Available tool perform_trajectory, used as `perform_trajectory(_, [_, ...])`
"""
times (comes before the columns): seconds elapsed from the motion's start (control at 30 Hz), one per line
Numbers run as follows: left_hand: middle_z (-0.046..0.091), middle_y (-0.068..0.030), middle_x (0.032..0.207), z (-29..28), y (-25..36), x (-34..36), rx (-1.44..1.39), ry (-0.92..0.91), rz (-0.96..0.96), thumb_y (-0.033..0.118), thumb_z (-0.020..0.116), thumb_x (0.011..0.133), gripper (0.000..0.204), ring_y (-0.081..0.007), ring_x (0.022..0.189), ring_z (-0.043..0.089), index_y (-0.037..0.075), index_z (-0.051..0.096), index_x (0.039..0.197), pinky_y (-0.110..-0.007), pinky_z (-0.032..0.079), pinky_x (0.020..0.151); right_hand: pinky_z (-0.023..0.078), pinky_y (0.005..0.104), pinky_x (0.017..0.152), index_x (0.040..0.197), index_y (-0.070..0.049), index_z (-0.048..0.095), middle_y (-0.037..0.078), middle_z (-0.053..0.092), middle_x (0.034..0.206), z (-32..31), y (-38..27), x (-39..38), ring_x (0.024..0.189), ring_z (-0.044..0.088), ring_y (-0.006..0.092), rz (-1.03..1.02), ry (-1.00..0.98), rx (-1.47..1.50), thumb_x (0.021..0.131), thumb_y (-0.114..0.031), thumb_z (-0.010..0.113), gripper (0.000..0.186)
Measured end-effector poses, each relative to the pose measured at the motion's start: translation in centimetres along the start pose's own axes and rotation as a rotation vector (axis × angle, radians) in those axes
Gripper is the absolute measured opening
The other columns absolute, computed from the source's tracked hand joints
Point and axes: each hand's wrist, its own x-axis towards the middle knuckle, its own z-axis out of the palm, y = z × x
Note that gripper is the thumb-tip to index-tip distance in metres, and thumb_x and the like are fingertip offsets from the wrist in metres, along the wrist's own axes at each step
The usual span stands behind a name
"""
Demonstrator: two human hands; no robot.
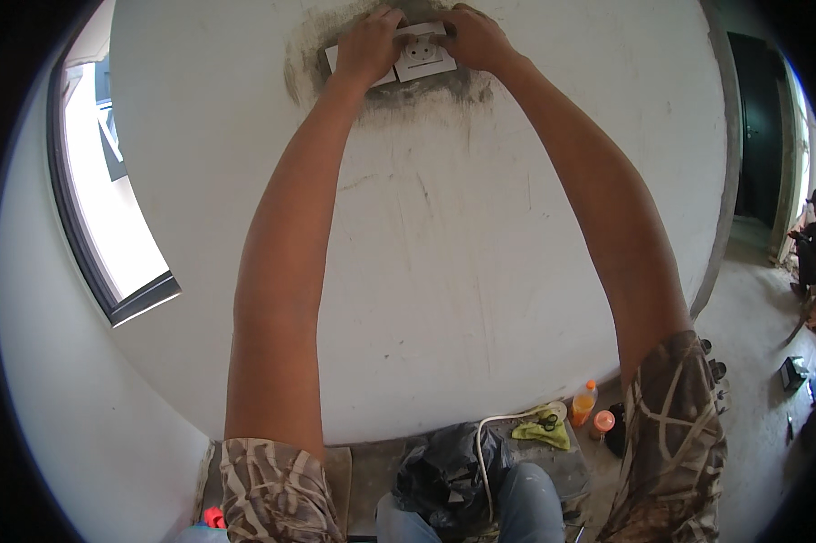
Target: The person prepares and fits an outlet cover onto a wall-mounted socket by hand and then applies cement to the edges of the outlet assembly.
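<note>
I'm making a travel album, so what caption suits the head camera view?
Left fingers and right fingers at a white socket on a stained wall, black plastic bag below.

- I can read no words, numbers or signs.
- On the white socket (422, 54), I make out no lettering.
- The orange bottle (583, 404) by the far right corner of the bench (372, 480) is too small to read.

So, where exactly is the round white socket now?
In the head view, the socket is at the top, slightly right of centre, on the wall, between the left hand and right hand.
</note>
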Motion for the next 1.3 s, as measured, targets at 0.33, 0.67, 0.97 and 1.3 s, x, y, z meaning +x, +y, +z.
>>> perform_trajectory(0.33, [0.070,-0.0191,0.110,-3.0,1.4,0.8,-0.282,-0.136,-0.131,0.026,0.069,0.088,0.030,-0.0372,0.110,0.064,0.005,0.070,0.109,-0.047,0.050,0.092,0.048,0.0487,0.085,0.119,-0.014,0.067,0.017,0.065,0.098,-0.1,-0.8,-0.5,0.096,0.062,0.0374,0.052,0.110,0.091,0.087,-0.028,0.070,0.035])
perform_trajectory(0.67, [0.071,-0.0160,0.107,-0.7,0.4,-0.3,-0.268,0.059,-0.023,0.029,0.072,0.087,0.029,-0.0354,0.109,0.063,0.006,0.076,0.103,-0.044,0.049,0.095,0.055,0.0412,0.085,0.115,-0.021,0.076,0.013,0.075,0.105,0.0,0.1,0.7,0.094,0.071,0.0304,0.136,0.084,0.200,0.079,-0.023,0.077,0.036])
perform_trajectory(0.97, [0.060,-0.0020,0.134,0.1,2.6,-5.3,0.150,0.115,0.075,0.048,0.070,0.090,0.058,-0.0253,0.126,0.055,0.011,0.062,0.133,-0.050,0.046,0.101,0.055,0.0385,0.087,0.108,-0.017,0.078,0.013,0.075,0.103,-0.2,0.4,0.8,0.094,0.071,0.0275,0.272,0.036,0.347,0.076,-0.029,0.081,0.035])
perform_trajectory(1.3, [0.053,-0.0198,0.139,-3.6,4.5,-4.8,0.005,-0.082,-0.052,0.036,0.076,0.084,0.068,-0.0338,0.132,0.049,0.005,0.054,0.140,-0.056,0.037,0.109,0.048,0.0472,0.102,0.143,-0.019,0.053,0.012,0.057,0.135,-0.9,-3.8,-4.1,0.122,0.055,0.0332,0.029,0.062,-0.209,0.082,-0.025,0.073,0.065])
